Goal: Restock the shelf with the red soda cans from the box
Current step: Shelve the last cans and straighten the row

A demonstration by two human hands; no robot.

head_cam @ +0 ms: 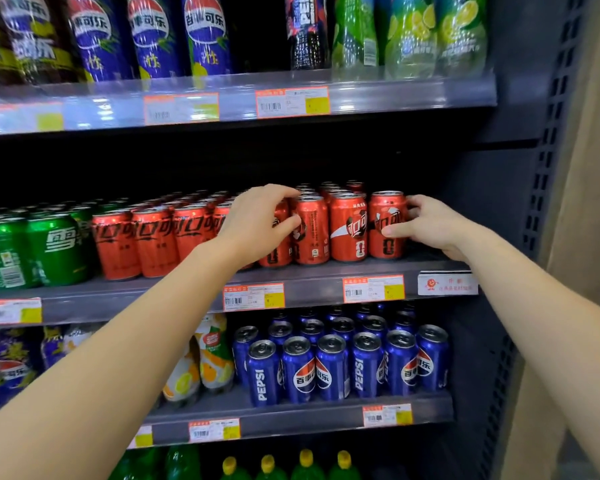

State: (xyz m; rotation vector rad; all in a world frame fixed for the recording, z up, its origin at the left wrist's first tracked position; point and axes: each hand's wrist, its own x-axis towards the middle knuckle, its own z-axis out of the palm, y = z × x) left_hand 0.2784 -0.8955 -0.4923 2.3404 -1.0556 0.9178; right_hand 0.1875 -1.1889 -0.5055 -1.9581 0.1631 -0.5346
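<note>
1. Head view: two bare forearms reach from the bottom edge up to the middle shelf [309,289], which has price tags [253,296] clipped along its front lip.
2. The right hand [433,223] grips the end red can [387,216], the last one on the right of the front row. The thumb presses on its label and the fingers [414,202] curl round its right side. The can stands upright on the shelf.
3. The left hand [257,223] is cupped round a second red can [279,251], mostly hidden behind it. Its fingers arch over the top and the thumb is at the side.
4. Between the hands stand two more red cans [347,226], upright and close together.
5. Left of the left hand the red row [153,237] runs on, then green cans [49,247].
6. Further red cans fill the dark depth behind.
7. Blue cans [329,368] stand on the shelf below and bottles [153,36] on the one above.
</note>
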